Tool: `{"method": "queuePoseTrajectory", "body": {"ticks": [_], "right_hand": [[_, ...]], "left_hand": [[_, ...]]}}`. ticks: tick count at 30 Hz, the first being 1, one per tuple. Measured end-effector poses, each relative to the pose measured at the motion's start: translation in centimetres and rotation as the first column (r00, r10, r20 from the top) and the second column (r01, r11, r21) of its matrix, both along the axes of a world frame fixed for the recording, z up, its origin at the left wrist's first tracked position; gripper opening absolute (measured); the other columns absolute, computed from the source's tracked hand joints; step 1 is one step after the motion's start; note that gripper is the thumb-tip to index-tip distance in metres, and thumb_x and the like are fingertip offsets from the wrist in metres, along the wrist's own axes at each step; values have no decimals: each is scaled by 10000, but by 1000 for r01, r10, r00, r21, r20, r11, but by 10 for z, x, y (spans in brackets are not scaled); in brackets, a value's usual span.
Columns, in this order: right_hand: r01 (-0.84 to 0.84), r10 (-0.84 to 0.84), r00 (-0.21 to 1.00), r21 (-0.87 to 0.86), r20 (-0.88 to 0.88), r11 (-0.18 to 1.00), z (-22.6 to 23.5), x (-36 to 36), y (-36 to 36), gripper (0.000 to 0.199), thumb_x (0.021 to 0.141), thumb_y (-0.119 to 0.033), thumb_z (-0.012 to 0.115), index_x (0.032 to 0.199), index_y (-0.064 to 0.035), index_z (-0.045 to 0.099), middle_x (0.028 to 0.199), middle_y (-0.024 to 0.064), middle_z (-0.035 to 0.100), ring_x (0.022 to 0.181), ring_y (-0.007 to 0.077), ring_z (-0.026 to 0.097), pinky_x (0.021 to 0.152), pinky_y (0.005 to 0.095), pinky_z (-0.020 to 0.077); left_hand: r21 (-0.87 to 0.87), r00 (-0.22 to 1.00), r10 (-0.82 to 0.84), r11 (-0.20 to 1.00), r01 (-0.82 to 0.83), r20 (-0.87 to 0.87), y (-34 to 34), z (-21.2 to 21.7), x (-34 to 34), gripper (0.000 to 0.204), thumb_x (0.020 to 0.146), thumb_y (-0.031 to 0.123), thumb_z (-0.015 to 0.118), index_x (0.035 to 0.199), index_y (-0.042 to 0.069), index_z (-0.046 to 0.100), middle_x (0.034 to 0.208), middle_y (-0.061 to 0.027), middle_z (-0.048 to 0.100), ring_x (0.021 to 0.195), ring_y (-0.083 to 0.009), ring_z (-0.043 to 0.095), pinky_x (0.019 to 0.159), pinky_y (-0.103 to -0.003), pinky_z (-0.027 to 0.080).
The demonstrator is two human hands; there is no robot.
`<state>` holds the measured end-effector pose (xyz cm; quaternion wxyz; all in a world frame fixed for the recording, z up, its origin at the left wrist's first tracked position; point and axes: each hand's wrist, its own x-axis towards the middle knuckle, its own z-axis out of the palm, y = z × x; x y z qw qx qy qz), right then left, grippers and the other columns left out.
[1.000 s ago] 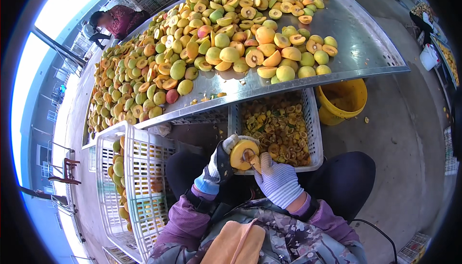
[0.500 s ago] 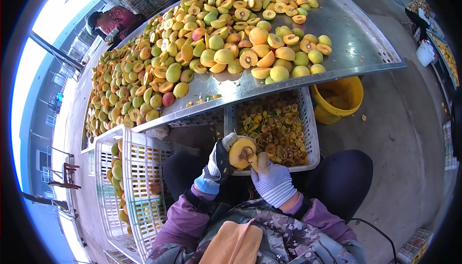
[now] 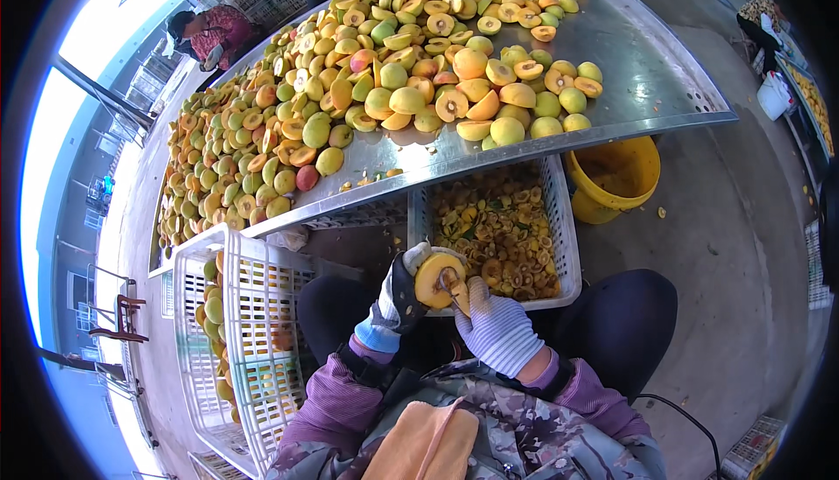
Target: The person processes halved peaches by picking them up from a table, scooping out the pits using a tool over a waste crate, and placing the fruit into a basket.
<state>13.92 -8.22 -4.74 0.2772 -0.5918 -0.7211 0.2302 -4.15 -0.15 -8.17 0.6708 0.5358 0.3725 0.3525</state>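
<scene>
My left hand [image 3: 398, 295], in a grey-white glove with dark patches, cups a halved yellow peach [image 3: 437, 281], its cut face up and the middle brown and hollowed. My right hand [image 3: 500, 330], in a striped white glove, grips a small pitting tool [image 3: 449, 284] whose curved metal end is in the peach's centre. The tool's handle is mostly hidden by my fingers. Both hands are over my lap, at the near edge of a white crate [image 3: 570, 257] of pits and scraps [image 3: 502, 226].
A metal table [image 3: 634, 69] ahead bears a heap of peach halves [image 3: 288, 121]. Right of the scrap crate is a yellow bucket [image 3: 625, 205]. White crates [image 3: 262, 340] with peaches stand at my left. A co-worker [image 3: 218, 38] sits beyond the table's left side; a black cable [image 3: 690, 419] lies right.
The tool's metal end now shows in the peach's centre, where a brownish piece was at my right fingertips before. My hands have barely moved. The co-worker at the left has shifted posture.
</scene>
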Motion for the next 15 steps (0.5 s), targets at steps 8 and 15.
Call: {"method": "queuePoseTrajectory", "body": {"ticks": [8, 15], "right_hand": [[-99, 27, 949, -212, -315, 972, -6, 2, -1, 325, 846, -199, 602, 1045, 19, 467, 715, 265, 597, 682, 453, 599, 589, 494, 499], [24, -101, 942, -235, -321, 972, -14, 1, 6, 298, 849, -161, 588, 1029, 47, 473, 768, 276, 596, 720, 463, 594, 611, 489, 494]], "left_hand": [[25, 974, -215, 976, 217, -71, 17, 25, 8, 334, 912, 240, 588, 1117, -22, 558, 1073, -126, 622, 906, -185, 622, 846, -304, 494], [100, 948, 316, 943, -318, 43, -16, 51, 62, 517, 964, 454, 435, 1106, -16, 598, 973, -107, 653, 858, -171, 622, 817, -290, 491]]}}
